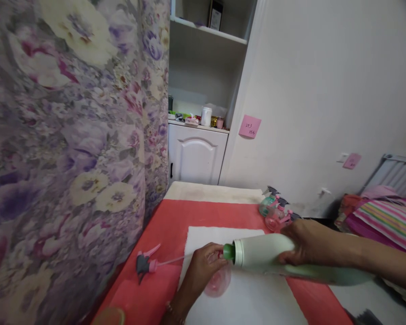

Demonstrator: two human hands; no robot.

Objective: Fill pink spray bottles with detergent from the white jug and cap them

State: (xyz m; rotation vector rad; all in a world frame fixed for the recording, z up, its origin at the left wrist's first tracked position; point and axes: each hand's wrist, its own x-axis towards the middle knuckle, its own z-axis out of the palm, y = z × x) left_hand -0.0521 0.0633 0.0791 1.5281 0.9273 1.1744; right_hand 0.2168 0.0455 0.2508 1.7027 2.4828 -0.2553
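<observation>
My right hand point(299, 241) grips a large pale green jug point(257, 250), tipped on its side with its green pouring spout facing left. The spout sits right over the neck of a clear pink spray bottle point(218, 282). Around that neck close the fingers of my left hand point(205, 262), holding the bottle upright on a white cloth point(253, 298). Whether liquid is flowing, I cannot tell. A pink and grey spray trigger head point(145, 264) lies to the left, its thin tube pointing toward my left hand.
Several small spray bottles point(274, 219), green and pink, stand at the table's back right. A red cloth point(209, 214) covers much of the table. A round tan object point(110, 316) shows at the front left edge. Floral curtain point(88, 135) hangs left; a white cabinet point(198, 153) stands behind.
</observation>
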